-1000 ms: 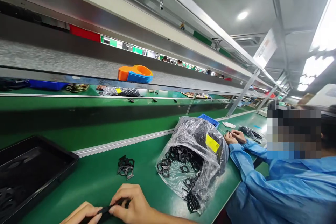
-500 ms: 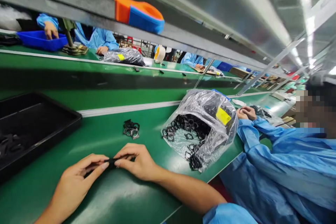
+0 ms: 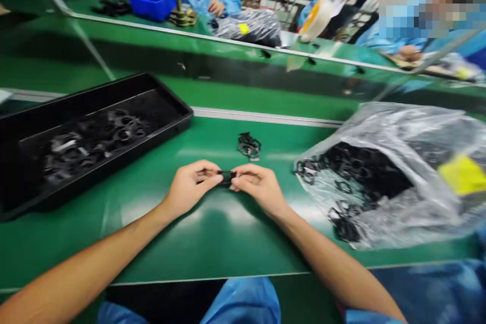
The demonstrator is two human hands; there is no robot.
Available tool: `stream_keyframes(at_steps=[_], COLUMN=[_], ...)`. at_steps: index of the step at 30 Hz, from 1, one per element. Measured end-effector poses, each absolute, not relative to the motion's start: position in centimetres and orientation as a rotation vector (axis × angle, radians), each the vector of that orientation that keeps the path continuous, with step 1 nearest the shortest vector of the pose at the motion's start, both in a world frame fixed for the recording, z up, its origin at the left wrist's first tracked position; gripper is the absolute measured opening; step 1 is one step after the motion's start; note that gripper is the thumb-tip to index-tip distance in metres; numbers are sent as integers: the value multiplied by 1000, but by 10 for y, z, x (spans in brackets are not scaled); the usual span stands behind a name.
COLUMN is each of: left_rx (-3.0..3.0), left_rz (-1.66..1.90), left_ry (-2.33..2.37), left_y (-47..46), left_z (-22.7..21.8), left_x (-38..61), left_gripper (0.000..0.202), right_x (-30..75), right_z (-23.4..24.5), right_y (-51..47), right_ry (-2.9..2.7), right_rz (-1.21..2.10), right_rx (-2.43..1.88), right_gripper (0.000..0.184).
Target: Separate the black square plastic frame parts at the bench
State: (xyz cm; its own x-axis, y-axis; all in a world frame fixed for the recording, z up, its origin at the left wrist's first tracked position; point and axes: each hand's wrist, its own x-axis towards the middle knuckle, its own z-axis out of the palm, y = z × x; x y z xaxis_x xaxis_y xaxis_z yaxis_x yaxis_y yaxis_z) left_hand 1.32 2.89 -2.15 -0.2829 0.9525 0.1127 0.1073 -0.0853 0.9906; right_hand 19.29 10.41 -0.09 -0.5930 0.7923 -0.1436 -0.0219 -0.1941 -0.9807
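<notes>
A blue sleeve [image 3: 374, 317] is observed on the right forearm [image 3: 330, 253], which is left bare from cuff to wrist. The left forearm [image 3: 110, 245] is seen bare. Left hand [image 3: 192, 186] and right hand [image 3: 261, 187] are ungloved. Blue cloth [image 3: 245, 301], loosely folded, is noted at lower centre.

Glossy tabletop [image 3: 212, 253], crinkled plastic bag [image 3: 425, 207]

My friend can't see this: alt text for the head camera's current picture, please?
Left hand and right hand hold a small black part over a green bench; a black tray of dark pieces stands at left, an open plastic bag with more pieces at right.
</notes>
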Motion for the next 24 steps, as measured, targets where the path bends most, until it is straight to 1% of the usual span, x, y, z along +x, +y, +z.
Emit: stream_keyframes(at_steps=[8, 15, 24], left_rx=[1183, 1556, 1694], left_rz=[1505, 1569, 1635], left_ry=[1371, 1418, 1396], left_y=[32, 29, 30], left_z=[-25, -24, -21], left_x=[13, 10, 9], left_gripper=[25, 7, 4], right_x=[190, 193, 196], right_z=[4, 4, 9], right_y=[110, 109, 109], right_ry=[-1514, -1689, -1912], right_rz=[1814, 1581, 1361], right_rx=[-862, -793, -692], right_gripper=[37, 24, 16])
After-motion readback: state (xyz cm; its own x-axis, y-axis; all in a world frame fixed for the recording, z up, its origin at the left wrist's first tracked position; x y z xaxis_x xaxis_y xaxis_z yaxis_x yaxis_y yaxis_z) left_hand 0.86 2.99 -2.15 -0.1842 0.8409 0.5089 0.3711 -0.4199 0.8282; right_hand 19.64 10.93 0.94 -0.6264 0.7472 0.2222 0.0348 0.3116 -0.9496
